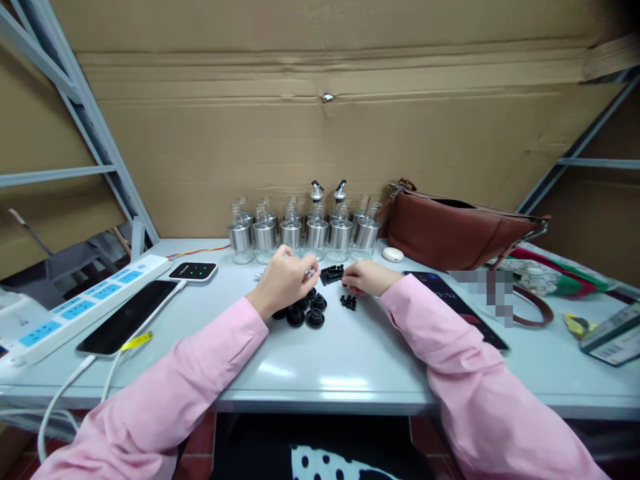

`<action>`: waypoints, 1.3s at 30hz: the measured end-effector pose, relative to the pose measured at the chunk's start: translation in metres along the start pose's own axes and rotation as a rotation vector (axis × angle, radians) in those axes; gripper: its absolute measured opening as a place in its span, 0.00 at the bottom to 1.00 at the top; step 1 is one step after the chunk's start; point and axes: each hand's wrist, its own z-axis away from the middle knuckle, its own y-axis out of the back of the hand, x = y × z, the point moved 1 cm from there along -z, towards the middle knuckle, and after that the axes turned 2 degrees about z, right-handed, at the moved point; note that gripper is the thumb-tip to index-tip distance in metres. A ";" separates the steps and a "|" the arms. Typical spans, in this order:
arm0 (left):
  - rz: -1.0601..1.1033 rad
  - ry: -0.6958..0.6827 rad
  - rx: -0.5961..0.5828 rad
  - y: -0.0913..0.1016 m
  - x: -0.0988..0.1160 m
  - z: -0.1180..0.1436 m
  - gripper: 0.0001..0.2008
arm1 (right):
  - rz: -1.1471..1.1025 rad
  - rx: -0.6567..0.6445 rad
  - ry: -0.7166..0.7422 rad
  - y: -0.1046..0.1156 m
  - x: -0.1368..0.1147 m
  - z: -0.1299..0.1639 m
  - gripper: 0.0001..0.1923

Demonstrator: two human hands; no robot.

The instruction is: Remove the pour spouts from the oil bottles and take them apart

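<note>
Two hands work close together at the middle of the pale surface (320,367), which keeps the small parts within short reach. The left hand (283,280) is curled, fingers closed around a small shiny metal piece (310,272) pinched at the fingertips and held just above the surface. The right hand (367,277) lies low, fingers bent onto the surface beside a cluster of tiny black pieces (349,302); whether it grips one cannot be told. Larger black stoppers (305,312) sit grouped just under the left hand. Glass bottles with metal sleeves (305,233) stand in rows against the cardboard backing, clear of the working zone, two already fitted with pourers. A power strip (80,307), a charging phone (127,317) and a brown bag (460,230) occupy the flanks. No writing is legible; the barcode label at far right is too small to read.
</note>
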 end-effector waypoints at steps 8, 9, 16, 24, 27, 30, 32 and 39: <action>-0.002 0.000 -0.013 0.001 0.000 0.000 0.06 | 0.003 -0.055 0.029 -0.006 0.003 -0.003 0.08; -0.001 0.001 -0.012 0.001 0.000 0.000 0.06 | -0.006 -0.061 0.031 -0.006 0.003 -0.003 0.09; 0.005 0.011 -0.032 0.001 0.000 0.000 0.06 | -0.055 -0.065 0.041 -0.008 0.002 -0.003 0.13; 0.015 0.028 -0.055 0.001 0.000 0.000 0.06 | -0.043 -0.049 0.092 -0.006 0.001 0.000 0.07; 0.017 0.031 -0.058 0.001 0.000 0.000 0.06 | -0.043 -0.081 0.039 -0.006 0.003 0.001 0.06; 0.020 0.029 -0.053 0.002 0.000 0.000 0.07 | -0.069 -0.117 -0.051 -0.007 0.003 0.002 0.07; 0.020 0.024 -0.049 0.002 0.000 0.000 0.06 | -0.131 -0.151 -0.099 -0.008 0.002 0.003 0.07; 0.023 0.025 -0.045 0.001 0.000 0.000 0.05 | -0.301 -0.195 -0.103 -0.012 0.000 0.004 0.09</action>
